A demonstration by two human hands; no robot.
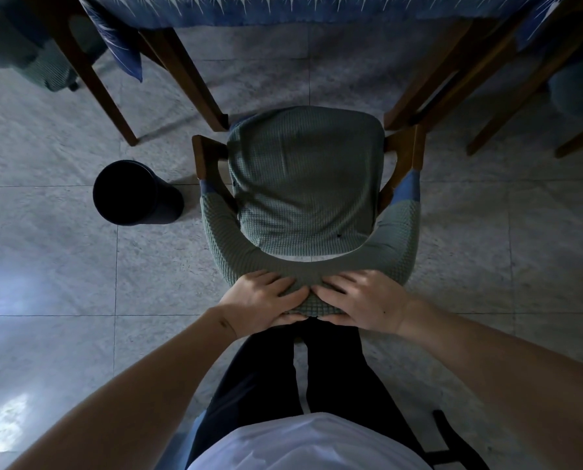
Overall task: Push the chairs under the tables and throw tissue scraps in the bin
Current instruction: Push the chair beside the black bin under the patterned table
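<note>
Hands, left hand and right hand, grip chair backrest.

Ahead of the chair a gap is left between two wooden table legs — open tiled floor is seen there; the left side is narrowed by a dark bin

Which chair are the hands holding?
The green-covered wooden armchair in the middle: both the left hand and right hand grip its curved backrest. The other covered chairs, at the far left and far right, stand untouched.
</note>
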